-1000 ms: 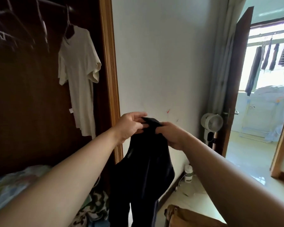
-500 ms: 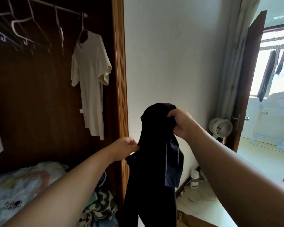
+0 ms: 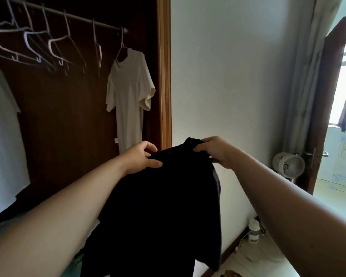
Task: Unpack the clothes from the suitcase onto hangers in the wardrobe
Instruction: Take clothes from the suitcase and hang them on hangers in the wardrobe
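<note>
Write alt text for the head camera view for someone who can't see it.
Two bare hands, left hand and right hand, hold up a dark shirt by its top edge in front of an open wardrobe. Inside, a cream shirt hangs on the rail beside several empty hangers. A small fan stands by the doorway at right.

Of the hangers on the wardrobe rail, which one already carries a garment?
The rightmost hanger, nearest the wooden door frame: a cream T-shirt hangs from it. The hangers to its left on the rail are bare.
</note>
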A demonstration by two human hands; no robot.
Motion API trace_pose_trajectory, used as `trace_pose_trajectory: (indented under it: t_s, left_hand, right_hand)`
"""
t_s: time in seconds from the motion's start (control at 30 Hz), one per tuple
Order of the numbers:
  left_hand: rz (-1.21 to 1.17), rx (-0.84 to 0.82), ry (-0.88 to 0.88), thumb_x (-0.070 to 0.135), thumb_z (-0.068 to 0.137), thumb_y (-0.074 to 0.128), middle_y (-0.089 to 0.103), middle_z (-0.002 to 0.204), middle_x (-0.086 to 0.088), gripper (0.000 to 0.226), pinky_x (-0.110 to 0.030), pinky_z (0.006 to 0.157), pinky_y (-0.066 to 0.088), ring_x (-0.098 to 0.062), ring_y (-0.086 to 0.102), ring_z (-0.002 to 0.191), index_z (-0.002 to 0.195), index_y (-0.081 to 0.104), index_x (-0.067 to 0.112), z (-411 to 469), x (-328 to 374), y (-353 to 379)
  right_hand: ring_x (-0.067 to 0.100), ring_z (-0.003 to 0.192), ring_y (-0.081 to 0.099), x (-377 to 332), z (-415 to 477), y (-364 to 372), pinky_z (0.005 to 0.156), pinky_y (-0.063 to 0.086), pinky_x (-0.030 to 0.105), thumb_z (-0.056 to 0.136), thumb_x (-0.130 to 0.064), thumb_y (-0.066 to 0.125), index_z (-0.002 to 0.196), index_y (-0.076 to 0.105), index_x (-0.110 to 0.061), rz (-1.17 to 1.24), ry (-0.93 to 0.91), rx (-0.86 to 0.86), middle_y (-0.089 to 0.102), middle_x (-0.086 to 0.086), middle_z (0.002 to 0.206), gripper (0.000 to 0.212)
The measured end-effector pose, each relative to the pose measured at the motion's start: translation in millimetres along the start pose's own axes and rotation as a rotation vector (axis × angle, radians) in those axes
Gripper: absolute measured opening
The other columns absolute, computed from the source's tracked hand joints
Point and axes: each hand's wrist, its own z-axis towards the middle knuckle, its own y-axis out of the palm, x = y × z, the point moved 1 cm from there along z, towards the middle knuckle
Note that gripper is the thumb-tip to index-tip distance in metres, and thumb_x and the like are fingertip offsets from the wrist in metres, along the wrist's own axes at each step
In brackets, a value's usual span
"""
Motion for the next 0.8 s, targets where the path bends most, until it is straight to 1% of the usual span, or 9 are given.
trace_pose_trajectory:
  t_s: [0.07, 0.1, 0.2, 0.3, 0.43, 0.5, 0.6, 0.73, 0.8]
  left_hand:
    - [0.031, -0.002, -0.010, 0.036, 0.069, 0.082, 0.062, 0.119, -0.002, 0.057, -0.035, 0.090, 0.053, -0.018, 0.063, 0.103, 0.117, 0.055, 0.023, -0.7, -7.7, -13.3]
    - [0.024, 0.014, -0.001, 0.044, 0.066, 0.081, 0.066, 0.114, -0.001, 0.056, -0.032, 0.088, 0.053, -0.016, 0.065, 0.100, 0.113, 0.059, 0.022, -1.9, -11.5, -21.5]
    - [0.002, 0.125, -0.006, 0.060, 0.075, 0.066, 0.072, 0.087, 0.004, 0.042, -0.019, 0.069, 0.050, -0.009, 0.068, 0.080, 0.088, 0.072, 0.020, -2.9, -20.3, -49.7]
    - [0.109, 0.189, -0.010, 0.050, 0.080, 0.068, 0.072, 0.079, 0.002, 0.034, -0.014, 0.059, 0.047, -0.007, 0.066, 0.072, 0.084, 0.075, 0.016, 5.2, -34.3, -84.5]
    - [0.217, 0.203, -0.074, 0.035, 0.080, 0.074, 0.072, 0.087, 0.000, 0.023, -0.020, 0.068, 0.048, -0.014, 0.067, 0.084, 0.093, 0.074, 0.016, 25.6, -56.5, -138.9]
    - [0.280, 0.210, -0.141, 0.028, 0.082, 0.073, 0.072, 0.092, -0.002, 0.020, -0.022, 0.070, 0.050, -0.016, 0.067, 0.086, 0.099, 0.072, 0.017, 36.3, -67.8, -165.7]
    - [0.179, 0.285, -0.219, 0.028, 0.090, 0.064, 0.070, 0.098, -0.005, 0.018, -0.028, 0.074, 0.053, -0.019, 0.065, 0.090, 0.102, 0.070, 0.017, 50.5, -81.1, -200.7]
    - [-0.122, 0.395, -0.260, 0.028, 0.096, 0.049, 0.065, 0.114, -0.012, 0.033, -0.035, 0.086, 0.052, -0.026, 0.062, 0.101, 0.119, 0.062, 0.009, 71.2, -87.0, -242.3]
    - [-0.193, 0.446, -0.239, 0.030, 0.096, 0.048, 0.066, 0.105, -0.013, 0.031, -0.033, 0.080, 0.052, -0.026, 0.064, 0.094, 0.111, 0.063, 0.008, 82.0, -82.9, -257.4]
  right_hand:
    - [0.023, 0.071, 0.056, -8.5, 9.6, 18.5, 0.067, 0.046, 0.033, 0.084, -0.009, 0.056, 0.101, 0.064, 0.004, -0.014, 0.001, -0.011, 0.058, 0.011, 0.080, 0.023]
    - [0.021, 0.065, 0.053, -13.4, 15.2, 29.0, 0.062, 0.043, 0.032, 0.085, -0.009, 0.051, 0.098, 0.062, 0.004, 0.000, 0.006, -0.014, 0.054, 0.011, 0.076, 0.021]
    - [0.015, 0.054, 0.049, -30.1, 36.0, 59.3, 0.051, 0.041, 0.027, 0.090, -0.008, 0.043, 0.083, 0.056, -0.004, 0.076, 0.026, 0.006, 0.050, 0.006, 0.066, 0.015]
    - [0.024, 0.076, 0.058, -49.5, 62.4, 87.3, 0.068, 0.047, 0.033, 0.091, -0.009, 0.042, 0.095, 0.060, 0.000, 0.165, 0.022, 0.009, 0.057, 0.012, 0.081, 0.020]
    - [0.025, 0.095, 0.065, -84.0, 101.6, 120.4, 0.090, 0.053, 0.039, 0.093, -0.016, 0.044, 0.099, 0.060, -0.006, 0.204, 0.018, 0.009, 0.065, 0.013, 0.099, 0.020]
    - [0.028, 0.097, 0.066, -102.8, 121.5, 133.8, 0.091, 0.054, 0.045, 0.093, -0.022, 0.045, 0.106, 0.061, -0.009, 0.214, 0.005, 0.037, 0.067, 0.013, 0.104, 0.024]
    - [0.028, 0.100, 0.066, -129.6, 145.6, 148.1, 0.092, 0.054, 0.044, 0.096, -0.023, 0.044, 0.118, 0.057, -0.010, 0.217, -0.027, 0.072, 0.066, 0.013, 0.104, 0.029]
    - [0.027, 0.105, 0.062, -164.5, 172.6, 158.7, 0.096, 0.051, 0.039, 0.099, -0.018, 0.041, 0.116, 0.049, -0.012, 0.238, -0.041, 0.069, 0.059, 0.009, 0.090, 0.020]
    - [0.030, 0.113, 0.059, -180.2, 185.9, 164.9, 0.100, 0.048, 0.040, 0.100, -0.015, 0.039, 0.122, 0.042, -0.010, 0.184, -0.056, 0.077, 0.059, 0.013, 0.101, 0.023]
